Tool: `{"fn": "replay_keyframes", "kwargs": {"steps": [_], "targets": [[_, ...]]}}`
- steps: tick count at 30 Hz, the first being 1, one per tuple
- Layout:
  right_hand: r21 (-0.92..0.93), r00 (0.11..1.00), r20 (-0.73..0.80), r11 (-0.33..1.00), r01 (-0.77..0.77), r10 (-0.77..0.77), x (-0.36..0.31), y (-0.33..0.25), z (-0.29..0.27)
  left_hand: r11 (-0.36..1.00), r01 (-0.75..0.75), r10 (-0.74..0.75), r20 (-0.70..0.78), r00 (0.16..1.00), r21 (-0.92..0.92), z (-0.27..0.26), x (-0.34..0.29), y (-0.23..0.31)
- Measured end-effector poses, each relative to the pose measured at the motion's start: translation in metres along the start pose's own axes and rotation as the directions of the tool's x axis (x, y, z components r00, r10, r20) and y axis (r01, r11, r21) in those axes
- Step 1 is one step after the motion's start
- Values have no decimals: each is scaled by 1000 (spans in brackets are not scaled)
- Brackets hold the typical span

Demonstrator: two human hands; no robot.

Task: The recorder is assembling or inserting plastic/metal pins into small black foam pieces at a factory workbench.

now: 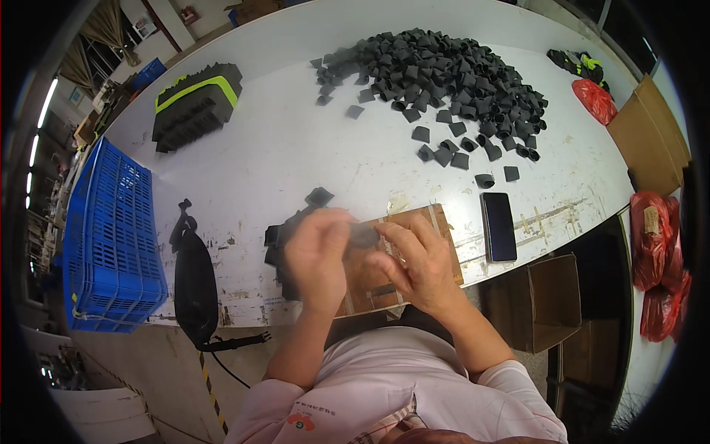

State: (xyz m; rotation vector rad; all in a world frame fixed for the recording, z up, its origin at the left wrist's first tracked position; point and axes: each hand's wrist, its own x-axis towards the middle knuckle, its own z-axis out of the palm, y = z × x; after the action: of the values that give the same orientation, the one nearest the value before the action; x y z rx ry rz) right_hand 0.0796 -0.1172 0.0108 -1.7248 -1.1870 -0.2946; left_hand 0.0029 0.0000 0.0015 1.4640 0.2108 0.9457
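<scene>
Over a wooden board point(362, 288) at the table's near edge, both my hands are raised close together. Between them is a small black tube-like piece point(362, 236), slightly blurred. My right hand point(421, 260) has its fingertips closed on the right end of this piece, thumb bent below. My left hand point(318, 255) is at its left end, smeared by motion, so its grip is unclear. Several similar black pieces point(275, 240) lie under and beside my left hand, partly hidden by it.
A large heap of short black tubes point(451, 81) covers the far table. Stacked black pieces with a yellow-green band point(196, 103) stand far left. A blue crate point(115, 244) and black pouch point(195, 285) are on the left. A phone point(499, 227) lies right; a cardboard box point(543, 303) is below.
</scene>
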Motion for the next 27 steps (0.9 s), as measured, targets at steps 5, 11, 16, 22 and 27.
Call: {"fn": "replay_keyframes", "kwargs": {"steps": [5, 11, 16, 22, 27], "targets": [[-194, 993, -19, 975, 113, -119, 9, -2, -1, 949, 117, -155, -111, 982, -292, -3, -5, -3], [-172, 992, 9, 977, 128, -128, 15, -5, -3, 998, 21, -24, -56, 998, -52, -1, -4, 5], [41, 999, 44, 999, -1, 0, 2, 14, 4, 985, -68, 63, 39, 997, 161, 1, -5, 5], [97, 999, 33, 995, 9, -12, 16, 5, 0, 1000, 17, -16, -78, 997, 7, -10, -3, -3], [115, 998, 38, 992, 42, -46, 9, 16, 3, 999, -9, 9, 2, 1000, 46, -11, -7, -6]]}}
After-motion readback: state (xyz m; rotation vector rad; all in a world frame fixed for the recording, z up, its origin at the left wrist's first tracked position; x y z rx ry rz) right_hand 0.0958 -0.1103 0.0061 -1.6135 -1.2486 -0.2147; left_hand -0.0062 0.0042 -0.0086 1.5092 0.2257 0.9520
